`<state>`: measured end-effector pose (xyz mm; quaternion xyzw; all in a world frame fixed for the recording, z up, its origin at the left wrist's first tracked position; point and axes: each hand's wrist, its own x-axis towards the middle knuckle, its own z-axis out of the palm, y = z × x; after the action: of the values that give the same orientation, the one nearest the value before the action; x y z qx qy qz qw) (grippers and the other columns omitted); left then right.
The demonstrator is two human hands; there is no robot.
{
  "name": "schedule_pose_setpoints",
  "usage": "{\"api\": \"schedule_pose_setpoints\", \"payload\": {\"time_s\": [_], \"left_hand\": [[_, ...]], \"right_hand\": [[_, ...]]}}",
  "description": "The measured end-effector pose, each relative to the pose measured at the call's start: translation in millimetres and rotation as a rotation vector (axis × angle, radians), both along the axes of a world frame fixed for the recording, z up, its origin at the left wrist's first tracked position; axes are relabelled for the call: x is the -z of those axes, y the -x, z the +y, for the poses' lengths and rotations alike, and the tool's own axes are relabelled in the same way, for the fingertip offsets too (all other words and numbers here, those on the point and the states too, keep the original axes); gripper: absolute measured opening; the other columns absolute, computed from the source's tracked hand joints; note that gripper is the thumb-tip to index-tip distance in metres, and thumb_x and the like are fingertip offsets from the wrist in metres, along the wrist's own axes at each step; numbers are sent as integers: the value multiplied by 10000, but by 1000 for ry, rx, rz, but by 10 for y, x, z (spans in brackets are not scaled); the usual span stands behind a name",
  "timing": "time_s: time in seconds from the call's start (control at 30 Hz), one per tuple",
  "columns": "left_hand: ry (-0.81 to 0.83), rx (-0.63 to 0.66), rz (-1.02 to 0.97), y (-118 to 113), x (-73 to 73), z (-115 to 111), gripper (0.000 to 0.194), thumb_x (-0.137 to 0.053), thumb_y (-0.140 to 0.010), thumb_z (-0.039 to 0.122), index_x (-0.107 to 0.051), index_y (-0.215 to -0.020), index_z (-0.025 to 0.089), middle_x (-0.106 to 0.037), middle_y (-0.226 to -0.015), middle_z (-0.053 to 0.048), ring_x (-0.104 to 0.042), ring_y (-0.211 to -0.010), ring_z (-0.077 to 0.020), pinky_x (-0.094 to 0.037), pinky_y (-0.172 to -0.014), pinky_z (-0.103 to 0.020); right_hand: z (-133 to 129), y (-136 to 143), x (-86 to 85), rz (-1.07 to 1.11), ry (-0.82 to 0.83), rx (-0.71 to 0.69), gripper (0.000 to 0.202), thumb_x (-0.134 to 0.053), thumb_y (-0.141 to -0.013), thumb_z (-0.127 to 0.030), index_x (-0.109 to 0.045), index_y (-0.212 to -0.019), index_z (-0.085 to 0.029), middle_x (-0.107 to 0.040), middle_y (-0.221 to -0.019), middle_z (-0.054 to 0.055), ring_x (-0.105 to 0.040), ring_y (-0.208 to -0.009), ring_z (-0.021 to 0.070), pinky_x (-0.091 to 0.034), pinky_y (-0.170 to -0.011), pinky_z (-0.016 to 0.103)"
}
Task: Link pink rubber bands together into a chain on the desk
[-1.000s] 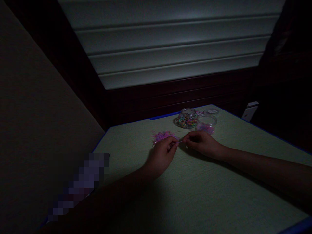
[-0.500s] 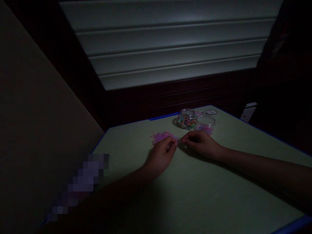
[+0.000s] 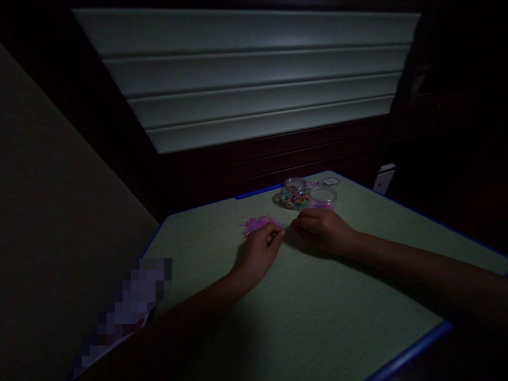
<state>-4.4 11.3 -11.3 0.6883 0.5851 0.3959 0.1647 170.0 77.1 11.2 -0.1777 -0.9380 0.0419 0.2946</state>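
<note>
My left hand [image 3: 262, 247] is closed in a pinch just in front of a loose pile of pink and purple small bands [image 3: 260, 222]. Whatever its fingertips hold is too small and dark to make out. Across a narrow gap, my right hand [image 3: 323, 230] is also pinched, its fingers pointing left; their contents cannot be made out. Right behind that hand stands an open clear jar [image 3: 323, 197] with pinkish contents, partly covered by the hand. Beside it, another clear jar [image 3: 294, 194] holds multicoloured rubber bands.
A clear round lid [image 3: 329, 182] lies at the back of the pale green table [image 3: 317, 307], which has blue edging. A pixelated flat item [image 3: 130, 307] is at the left edge. Behind the table are a dark frame and pale slats [image 3: 254, 79]. A white box-like object [image 3: 384, 178] stands beyond the right edge.
The fingertips of my two hands have drawn slightly apart, and the thin strand seen between them no longer shows. The whole view has shifted a little.
</note>
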Motion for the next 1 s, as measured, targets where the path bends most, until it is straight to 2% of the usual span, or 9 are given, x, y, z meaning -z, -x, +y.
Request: {"api": "schedule_pose_setpoints", "payload": {"time_s": [0.07,0.2,0.3,0.4,0.6,0.67,0.73,0.9,1.0], "left_hand": [[-33,22,69,-18,-14,-10,212,-403,-787,313,-559,-788,170,-551,-662,9,-487,-582,-90,-355,-520,-198],[-79,37,187,-49,-39,-51,195,-383,-797,256,-561,-807,177,-563,-707,-5,-491,-631,-103,-345,-542,-205],[-102,64,252,-62,-56,-78,195,-366,-805,232,-554,-814,184,-570,-745,-11,-495,-659,-111,-348,-568,-214],[-116,71,300,-74,-74,-89,193,-356,-811,226,-546,-815,191,-572,-760,-10,-501,-674,-116,-355,-591,-219],[-118,34,349,-82,-78,-83,200,-347,-815,237,-543,-807,202,-572,-748,-6,-502,-656,-118,-355,-598,-225],[-124,9,346,-71,-64,-82,192,-358,-810,248,-545,-815,207,-574,-748,-4,-500,-653,-118,-351,-600,-227],[-132,-70,307,-52,-48,-79,180,-374,-802,268,-543,-810,206,-573,-764,-4,-491,-645,-116,-336,-558,-221],[-143,-223,210,-19,-49,-68,149,-392,-787,272,-524,-790,203,-553,-732,13,-473,-629,-108,-321,-531,-210],[-197,-256,249,-38,-93,-79,127,-401,-782,247,-520,-785,202,-552,-755,11,-477,-658,-111,-337,-584,-220]], "right_hand": [[23,-72,-79,-49,-121,63,254,-380,-815,-237,-612,-876,-155,-576,-774,86,-497,-699,140,-332,-626,245],[147,-265,-275,-73,-313,391,272,-370,-817,-235,-620,-880,-149,-577,-780,97,-500,-741,166,-323,-655,266],[272,-401,-367,-50,-359,615,300,-346,-823,-224,-624,-901,-144,-582,-811,101,-509,-739,168,-329,-645,266],[381,-479,-365,-77,-367,674,306,-346,-822,-230,-626,-920,-155,-588,-805,87,-519,-716,161,-335,-611,256],[467,-494,-301,-209,-339,603,302,-371,-814,-254,-640,-900,-145,-597,-765,90,-530,-669,157,-342,-579,252],[420,-466,-308,-188,-337,568,307,-366,-818,-249,-633,-922,-141,-600,-785,100,-532,-684,165,-350,-592,260],[330,-410,-302,-115,-320,510,306,-359,-822,-236,-625,-940,-143,-600,-821,108,-532,-736,177,-359,-630,270],[64,-140,-121,65,-7,161,260,-394,-807,-219,-618,-925,-160,-593,-890,96,-539,-764,156,-392,-657,252],[-14,40,32,89,164,52,246,-412,-791,-192,-604,-940,-152,-599,-831,80,-541,-733,143,-401,-655,247]]}}
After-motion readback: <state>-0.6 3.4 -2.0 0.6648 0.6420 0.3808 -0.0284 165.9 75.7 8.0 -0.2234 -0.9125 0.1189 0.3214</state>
